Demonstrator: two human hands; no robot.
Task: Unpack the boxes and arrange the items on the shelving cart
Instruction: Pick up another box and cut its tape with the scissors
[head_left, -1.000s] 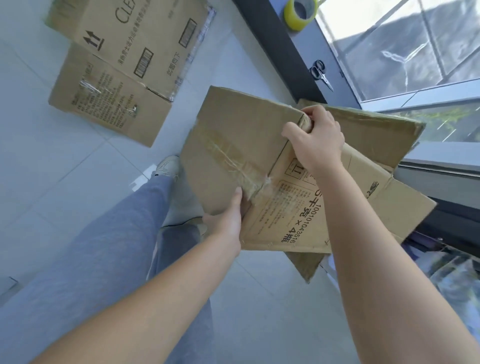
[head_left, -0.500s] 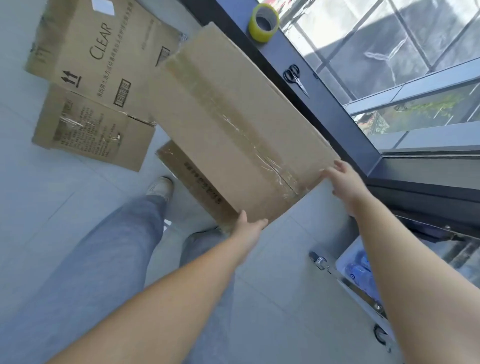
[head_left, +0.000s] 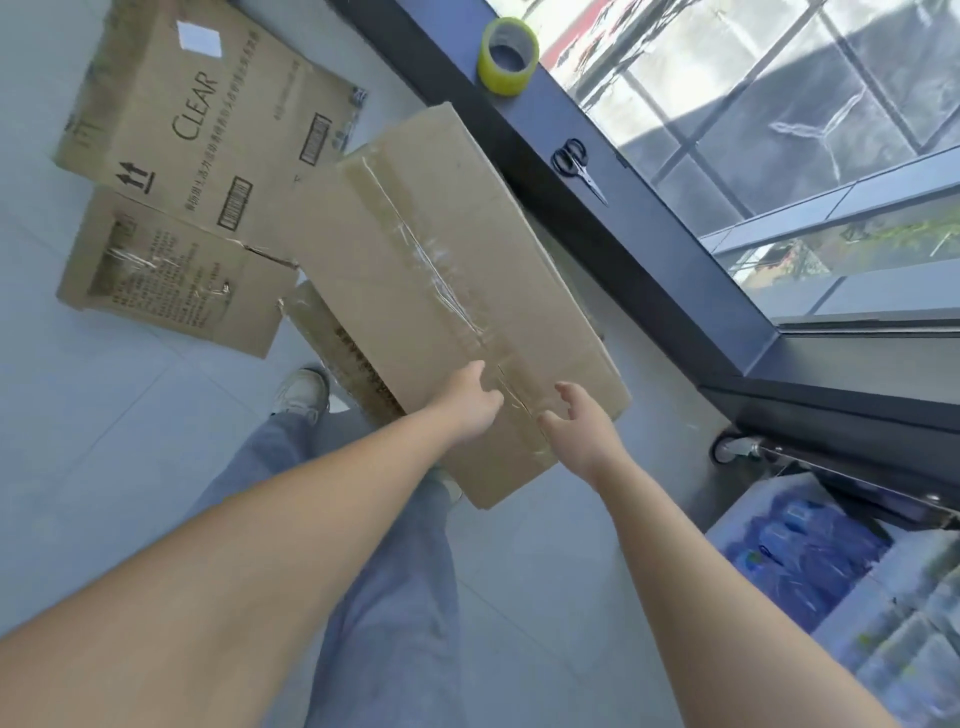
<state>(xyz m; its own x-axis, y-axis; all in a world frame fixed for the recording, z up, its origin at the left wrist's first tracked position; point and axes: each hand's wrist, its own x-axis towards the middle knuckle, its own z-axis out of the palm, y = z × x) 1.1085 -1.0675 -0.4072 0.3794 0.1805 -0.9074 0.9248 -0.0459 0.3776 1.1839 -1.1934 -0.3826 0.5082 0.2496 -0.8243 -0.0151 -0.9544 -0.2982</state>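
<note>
A person stands over a flattened cardboard box (head_left: 447, 291) lying on the floor beside the dark window sill (head_left: 597, 218), its taped seam running away from them along the sill. Both hands hover at its near end, left hand (head_left: 475, 402) and right hand (head_left: 579, 421) on either side of the seam, fingers loosely spread, gripping nothing. The left appears marginally nearer the cardboard.

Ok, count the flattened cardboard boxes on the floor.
3: the CLEAR box far left, the taped box under both hands, and a third box edging out beneath it. More may be hidden.
</note>
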